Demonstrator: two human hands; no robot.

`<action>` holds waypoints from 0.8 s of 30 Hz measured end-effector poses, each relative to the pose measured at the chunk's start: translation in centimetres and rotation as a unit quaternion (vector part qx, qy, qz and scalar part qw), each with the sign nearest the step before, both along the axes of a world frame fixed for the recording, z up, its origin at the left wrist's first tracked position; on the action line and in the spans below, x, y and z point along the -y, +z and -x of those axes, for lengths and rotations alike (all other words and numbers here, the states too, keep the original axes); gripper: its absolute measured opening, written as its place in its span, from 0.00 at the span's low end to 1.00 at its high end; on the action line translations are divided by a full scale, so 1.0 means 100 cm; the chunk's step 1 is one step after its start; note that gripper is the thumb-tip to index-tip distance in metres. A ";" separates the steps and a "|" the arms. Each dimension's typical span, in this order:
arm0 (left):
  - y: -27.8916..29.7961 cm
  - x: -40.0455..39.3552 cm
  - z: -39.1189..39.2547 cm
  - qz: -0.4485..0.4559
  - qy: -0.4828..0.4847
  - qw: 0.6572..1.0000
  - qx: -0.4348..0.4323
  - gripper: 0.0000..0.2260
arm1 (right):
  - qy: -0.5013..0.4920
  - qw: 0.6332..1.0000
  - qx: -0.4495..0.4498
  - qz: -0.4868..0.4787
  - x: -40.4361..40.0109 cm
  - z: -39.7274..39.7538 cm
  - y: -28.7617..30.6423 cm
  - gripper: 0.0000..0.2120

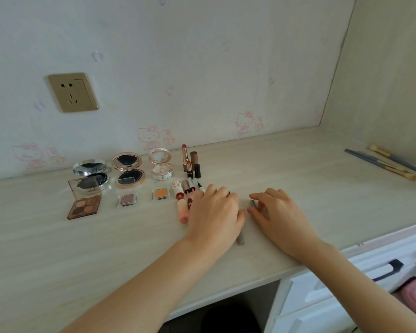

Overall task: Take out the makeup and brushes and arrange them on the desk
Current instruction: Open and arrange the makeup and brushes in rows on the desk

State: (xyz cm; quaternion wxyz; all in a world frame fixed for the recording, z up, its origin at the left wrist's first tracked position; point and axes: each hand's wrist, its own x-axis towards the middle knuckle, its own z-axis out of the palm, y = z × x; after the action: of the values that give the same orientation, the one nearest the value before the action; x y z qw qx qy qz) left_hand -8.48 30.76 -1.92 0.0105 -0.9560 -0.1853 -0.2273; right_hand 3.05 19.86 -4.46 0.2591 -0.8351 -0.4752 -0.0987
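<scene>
Both hands rest low on the pale wood-grain surface (298, 188), side by side near its middle. The left hand (215, 212) lies palm down with its fingers loosely spread over the near ends of a row of slim lip products and liners, and whether it grips any of them cannot be told. A grey pencil (240, 237) runs under this hand, its lower end showing just below the palm. The right hand (277, 213) is just beside the left, thumb and forefinger curled round the upper end of a thin grey stick (252, 203), which may be part of the same pencil. Left of the hands lies a pink tube (183, 211) with a small figure cap, and behind it stand three lipsticks (190, 162), upright near the wall. Further left, three open compacts (127, 170) sit in a row, with an eyeshadow palette (84, 207) and two single shadow pans (127, 199) in front of them. The makeup brushes (389, 163) lie together far to the right, well apart from the rest, close to the side panel. A wall socket (72, 92) is fixed above the compacts, and a white drawer (370, 272) with a dark handle shows below the surface's edge.
</scene>
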 end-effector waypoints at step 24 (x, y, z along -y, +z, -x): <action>-0.013 -0.031 0.027 0.024 -0.098 0.994 -0.028 0.19 | 0.077 0.997 -0.006 0.018 -0.022 -0.007 0.005 0.12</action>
State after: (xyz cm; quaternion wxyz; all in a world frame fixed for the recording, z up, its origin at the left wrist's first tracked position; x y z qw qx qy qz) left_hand -11.18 33.83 -3.17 -0.0301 -0.9754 -0.0956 -0.1961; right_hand 3.70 22.10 -3.92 0.2542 -0.8011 -0.5380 -0.0649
